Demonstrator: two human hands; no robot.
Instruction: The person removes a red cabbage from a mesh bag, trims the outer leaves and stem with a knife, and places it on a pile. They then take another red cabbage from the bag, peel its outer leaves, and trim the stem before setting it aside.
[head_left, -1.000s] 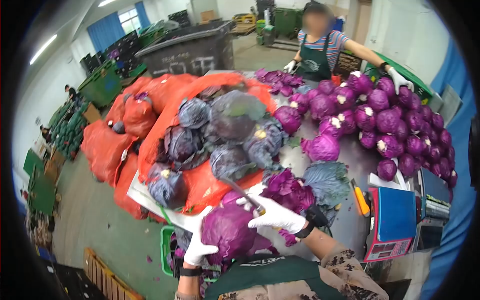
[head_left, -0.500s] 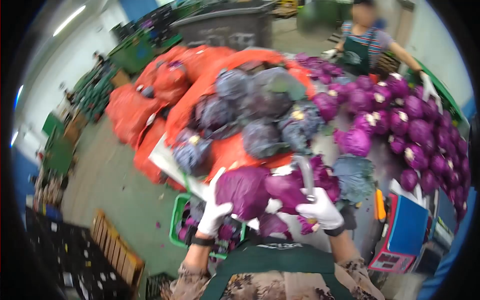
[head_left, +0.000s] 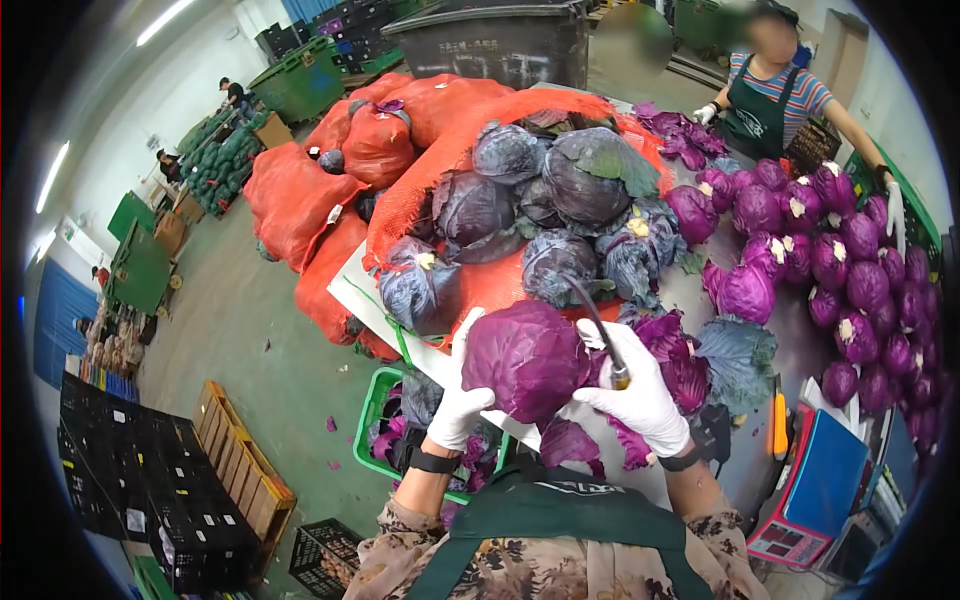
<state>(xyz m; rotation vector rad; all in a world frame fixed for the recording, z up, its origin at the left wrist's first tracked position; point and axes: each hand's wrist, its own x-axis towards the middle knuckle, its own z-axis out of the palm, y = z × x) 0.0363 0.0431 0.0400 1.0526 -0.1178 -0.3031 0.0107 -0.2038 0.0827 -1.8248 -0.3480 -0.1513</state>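
Observation:
A trimmed red cabbage sits between my gloved hands above the table's near edge. My left hand cups its left side, thumb and fingers spread around it. On the other side, my right hand grips a knife with a curved blade pointing up and away; its fingertips are at the cabbage's right side. Loose purple leaves lie just below the cabbage, and more peeled leaves are to the right of my right hand. Untrimmed cabbages with dark outer leaves rest on an opened red mesh sack ahead.
Many trimmed cabbages are heaped at the right, by a co-worker in an apron. A green crate with leaf scraps stands below left. Full red sacks are beyond. An orange-handled tool and blue folder lie right.
The purple leaf at my right hand has left its fingers. That hand has come in beside the cabbage, the knife still in it. The whole view has shifted and sharpened.

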